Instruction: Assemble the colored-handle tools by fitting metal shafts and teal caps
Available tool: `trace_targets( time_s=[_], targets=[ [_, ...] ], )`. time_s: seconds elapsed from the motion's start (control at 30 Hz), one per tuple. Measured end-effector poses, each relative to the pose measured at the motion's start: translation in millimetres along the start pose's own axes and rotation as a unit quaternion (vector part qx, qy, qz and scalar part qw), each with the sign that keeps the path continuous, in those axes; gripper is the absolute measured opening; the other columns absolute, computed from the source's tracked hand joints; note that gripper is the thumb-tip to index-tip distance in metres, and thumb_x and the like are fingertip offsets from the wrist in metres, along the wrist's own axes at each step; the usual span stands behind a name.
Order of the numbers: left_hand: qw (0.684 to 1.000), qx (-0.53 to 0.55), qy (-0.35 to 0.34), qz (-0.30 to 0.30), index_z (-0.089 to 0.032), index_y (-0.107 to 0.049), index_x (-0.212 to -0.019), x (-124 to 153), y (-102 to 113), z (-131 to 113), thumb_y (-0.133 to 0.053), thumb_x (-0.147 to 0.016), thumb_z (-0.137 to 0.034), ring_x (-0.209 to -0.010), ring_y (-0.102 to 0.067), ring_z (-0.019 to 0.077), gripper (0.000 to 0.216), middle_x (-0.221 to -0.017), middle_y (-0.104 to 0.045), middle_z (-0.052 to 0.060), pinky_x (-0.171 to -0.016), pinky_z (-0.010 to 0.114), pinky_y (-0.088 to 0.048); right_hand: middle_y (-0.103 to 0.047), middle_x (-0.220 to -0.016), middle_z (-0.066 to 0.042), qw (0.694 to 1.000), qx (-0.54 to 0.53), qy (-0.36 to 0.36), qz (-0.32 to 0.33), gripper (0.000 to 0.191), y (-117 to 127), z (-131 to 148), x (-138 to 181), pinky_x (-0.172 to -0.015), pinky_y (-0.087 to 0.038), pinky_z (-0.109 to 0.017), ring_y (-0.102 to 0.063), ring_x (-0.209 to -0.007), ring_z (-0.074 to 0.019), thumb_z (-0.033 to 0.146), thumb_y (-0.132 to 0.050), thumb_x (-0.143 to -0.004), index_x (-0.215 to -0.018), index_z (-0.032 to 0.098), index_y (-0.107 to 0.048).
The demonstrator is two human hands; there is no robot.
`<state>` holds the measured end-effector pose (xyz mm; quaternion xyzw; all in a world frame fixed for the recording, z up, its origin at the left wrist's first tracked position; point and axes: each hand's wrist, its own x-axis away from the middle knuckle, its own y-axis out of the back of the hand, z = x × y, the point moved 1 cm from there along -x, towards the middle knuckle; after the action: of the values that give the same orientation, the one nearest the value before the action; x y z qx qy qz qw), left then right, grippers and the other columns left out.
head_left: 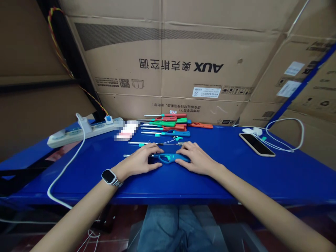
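A blue utility lighter (pixel 172 158) with a teal trigger and a thin metal barrel lies level in front of me, close to the blue table top. My left hand (pixel 143 159), with a watch (pixel 109 176) on the wrist, has its thumb and fingers around the barrel end. On the handle's other end, my right hand (pixel 196 158) grips with thumb and fingers. Just behind my hands lie a bare metal lighter barrel (pixel 135 142) with thin wires and a small teal piece (pixel 179 139). The right fingertips partly cover the handle.
Several red, green and blue lighters (pixel 168 123) lie in a row at the back, an orange one (pixel 203 125) beside them. A power strip (pixel 86 131) stands left. A phone (pixel 257 144) and white cable (pixel 299 136) lie right. Cardboard (pixel 178 42) walls the back.
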<state>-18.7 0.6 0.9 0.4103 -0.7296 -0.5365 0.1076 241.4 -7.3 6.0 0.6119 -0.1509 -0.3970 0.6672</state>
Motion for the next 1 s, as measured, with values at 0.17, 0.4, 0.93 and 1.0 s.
trace_targets(
  time_s=[0.17,0.4,0.93,1.0],
  targets=[
    [0.997,0.069,0.016,-0.018,-0.019,-0.065,-0.118,-1.7,-1.7,5.5,-0.064,-0.087,-0.029,-0.091,-0.066,0.0195,0.033,-0.106,-0.070,0.007,-0.083,0.034,-0.056,-0.061,-0.111,-0.010,0.999,-0.034,-0.004,-0.001,0.043,-1.9,12.3,-18.1,-0.092,-0.041,-0.047,-0.055,-0.104,-0.0266,0.055,-0.066,-0.085,-0.114,0.023,-0.066],
    [0.995,0.091,0.035,-0.033,-0.018,-0.065,-0.117,-2.8,-2.5,8.0,-0.065,-0.087,-0.031,-0.084,-0.066,0.0180,0.033,-0.101,-0.072,0.006,-0.080,0.032,-0.055,-0.061,-0.098,-0.006,0.988,-0.152,0.003,0.007,0.021,-15.1,20.1,-39.5,-0.082,-0.046,-0.034,-0.058,-0.094,-0.0207,0.035,-0.071,-0.083,-0.091,0.019,-0.061],
    [0.999,-0.014,-0.038,-0.003,-0.021,-0.071,-0.114,-0.6,3.0,0.3,-0.053,-0.096,-0.027,-0.102,-0.063,0.0216,0.026,-0.108,-0.066,0.009,-0.092,0.036,-0.053,-0.068,-0.107,-0.008,0.984,-0.143,-0.044,-0.096,0.027,9.6,-8.6,-29.0,-0.082,-0.049,-0.035,-0.064,-0.092,-0.0201,0.041,-0.061,-0.092,-0.108,0.020,-0.069],
    [0.997,-0.054,-0.057,0.001,-0.022,-0.072,-0.114,0.1,2.8,-0.8,-0.051,-0.096,-0.025,-0.100,-0.063,0.0215,0.027,-0.106,-0.065,0.009,-0.090,0.036,-0.052,-0.066,-0.107,-0.009,0.992,-0.099,-0.050,-0.060,0.029,7.4,-12.1,-26.7,-0.081,-0.048,-0.035,-0.064,-0.092,-0.0203,0.041,-0.057,-0.095,-0.112,0.020,-0.068]
  ],
)
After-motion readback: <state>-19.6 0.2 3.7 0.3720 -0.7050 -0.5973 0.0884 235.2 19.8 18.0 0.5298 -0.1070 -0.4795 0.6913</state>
